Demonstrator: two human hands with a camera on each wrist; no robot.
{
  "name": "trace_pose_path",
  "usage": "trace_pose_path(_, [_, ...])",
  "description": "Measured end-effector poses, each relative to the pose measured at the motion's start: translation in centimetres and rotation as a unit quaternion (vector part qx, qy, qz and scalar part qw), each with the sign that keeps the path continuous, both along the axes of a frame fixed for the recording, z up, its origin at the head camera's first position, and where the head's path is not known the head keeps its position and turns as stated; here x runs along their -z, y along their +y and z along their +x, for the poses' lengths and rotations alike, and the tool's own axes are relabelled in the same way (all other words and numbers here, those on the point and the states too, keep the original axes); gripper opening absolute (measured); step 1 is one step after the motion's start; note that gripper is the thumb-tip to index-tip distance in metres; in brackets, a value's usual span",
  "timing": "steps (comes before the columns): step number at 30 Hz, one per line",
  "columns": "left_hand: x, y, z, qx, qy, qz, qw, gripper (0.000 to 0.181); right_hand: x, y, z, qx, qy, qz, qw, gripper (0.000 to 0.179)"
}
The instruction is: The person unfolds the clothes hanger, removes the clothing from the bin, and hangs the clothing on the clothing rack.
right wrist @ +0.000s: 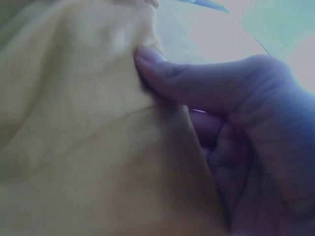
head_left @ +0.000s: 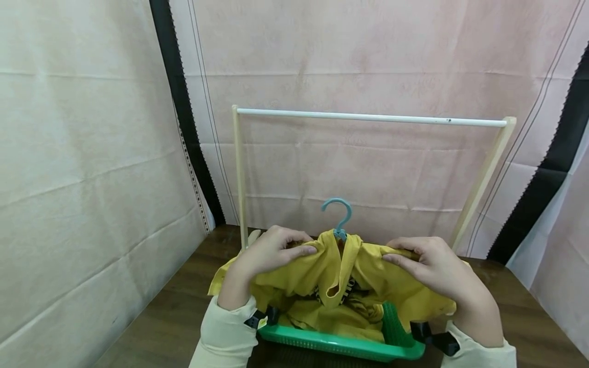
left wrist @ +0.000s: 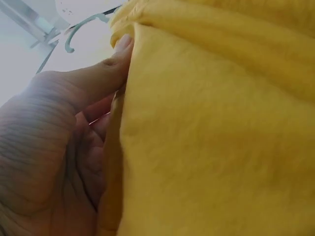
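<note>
A yellow shirt (head_left: 294, 271) with dark lettering hangs on a blue hanger (head_left: 340, 209), whose hook rises out of the collar. My left hand (head_left: 271, 250) pinches the shirt's left shoulder between thumb and fingers. At the opposite shoulder my right hand (head_left: 434, 263) pinches the cloth the same way. The left wrist view has the thumb (left wrist: 106, 73) on the outside of the yellow cloth (left wrist: 211, 132). In the right wrist view the thumb (right wrist: 182, 81) presses on the fabric (right wrist: 88, 128). The hanger's arms are hidden inside the shirt.
Below the shirt, a green basket (head_left: 336, 345) stands on the dark wooden table (head_left: 170, 306), with the shirt's lower part bunched in it. Behind is a rack with a white rail (head_left: 368, 117) and cream posts (head_left: 240, 179). Pale cloth walls (head_left: 92, 153) enclose the table.
</note>
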State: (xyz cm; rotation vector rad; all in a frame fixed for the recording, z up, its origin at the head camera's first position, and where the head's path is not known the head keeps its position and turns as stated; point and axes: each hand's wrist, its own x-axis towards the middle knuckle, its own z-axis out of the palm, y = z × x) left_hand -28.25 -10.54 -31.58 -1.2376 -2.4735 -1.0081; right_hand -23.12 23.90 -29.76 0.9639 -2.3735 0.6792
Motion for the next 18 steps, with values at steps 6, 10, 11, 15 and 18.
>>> trace_pose_path(6, [0.1,0.8,-0.2,0.026,0.019,0.021,0.9993,0.018,0.1,-0.1,-0.1,0.003,0.011,-0.002,0.9999,0.019])
trace_pose_path(10, [0.2,1.6,-0.2,0.048,0.025,0.031,0.9980,0.017,0.3,-1.0,-0.4,-0.031,0.019,-0.012,0.9993,0.020])
trace_pose_path(11, [0.2,1.7,-0.2,0.052,0.027,0.032,0.9978,0.017,0.3,-1.2,-0.5,-0.039,0.021,-0.011,0.9990,0.019])
trace_pose_path(15, [0.3,2.0,-0.1,0.048,0.035,0.034,0.9977,0.016,0.5,-2.1,-0.7,-0.045,0.036,-0.010,0.9983,0.019])
trace_pose_path(18, [0.3,1.9,-0.1,0.036,0.036,0.034,0.9981,0.015,0.5,-2.3,-0.7,-0.037,0.038,-0.012,0.9985,0.023])
